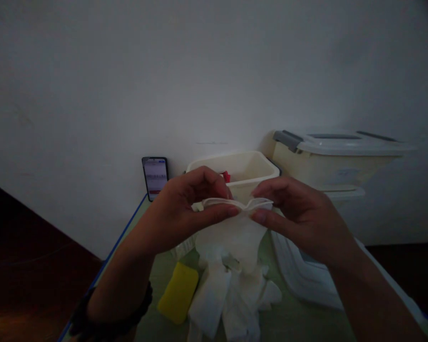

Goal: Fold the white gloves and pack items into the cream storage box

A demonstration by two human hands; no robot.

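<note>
Between my hands hangs a thin white cloth piece point(231, 237), its top edge in two layers that dip in the middle. My left hand point(185, 206) pinches this edge from the left, thumb in front and fingers behind. From the right, my right hand point(299, 209) grips the same edge between thumb and fingers. Below lies a crumpled pile of white cloth pieces point(231, 299) on the green table. A yellow sponge point(179, 292) rests left of the pile. The exact kind of the white cloth cannot be made out.
Behind my hands stands an open cream bin point(260, 164) with something red point(226, 176) inside. A lidded storage box point(335, 168) is at right, and a white lid point(306, 280) lies nearer. A phone point(155, 178) leans on the wall point(214, 71) at left.
</note>
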